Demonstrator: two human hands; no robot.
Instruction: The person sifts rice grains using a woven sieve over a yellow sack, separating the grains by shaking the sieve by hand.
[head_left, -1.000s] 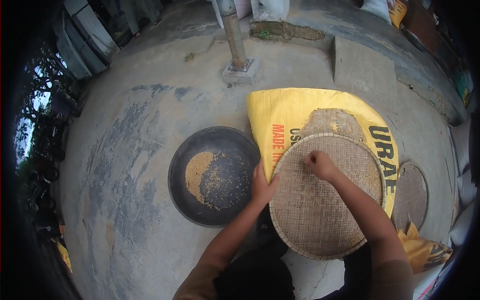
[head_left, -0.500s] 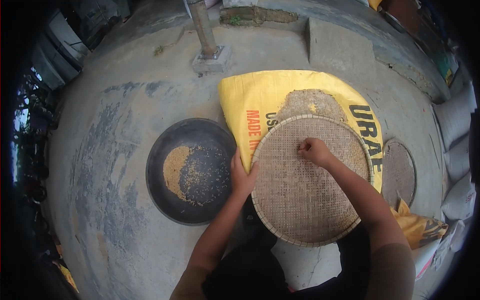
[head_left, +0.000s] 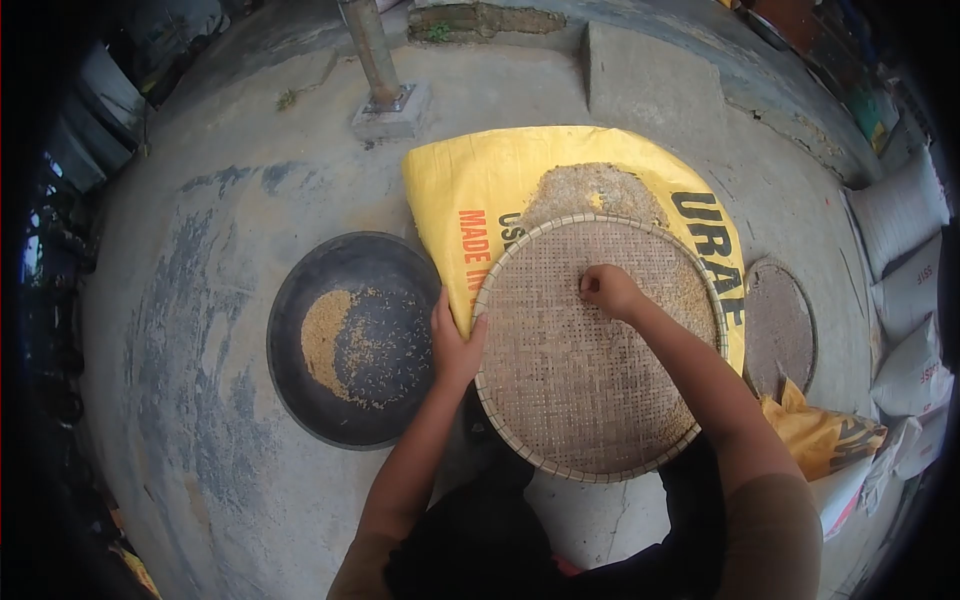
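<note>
A round woven tray (head_left: 590, 400) rests over my lap, with pale grains (head_left: 695, 300) along its right side. My left hand (head_left: 456, 345) grips the tray's left rim, fingers on the outside. Over the upper middle of the tray, my right hand (head_left: 608, 292) is closed, fingertips pinched together; whatever it holds is too small to make out. To the left stands a dark round basin (head_left: 300, 400) with a heap of golden grain (head_left: 325, 335) and scattered grains beside it. Beyond the tray, a yellow sack (head_left: 450, 170) lies flat, bearing a pile of husks (head_left: 590, 190).
A second round tray (head_left: 780, 320) lies at the right, near a crumpled yellow bag (head_left: 815, 435). White sacks (head_left: 900, 215) line the right edge. A metal post (head_left: 372, 55) stands on a concrete base (head_left: 392, 120) ahead.
The whole view has shifted, so the things appear further left and slightly higher. My left hand still grips the rim, and my right hand remains closed over the tray.
</note>
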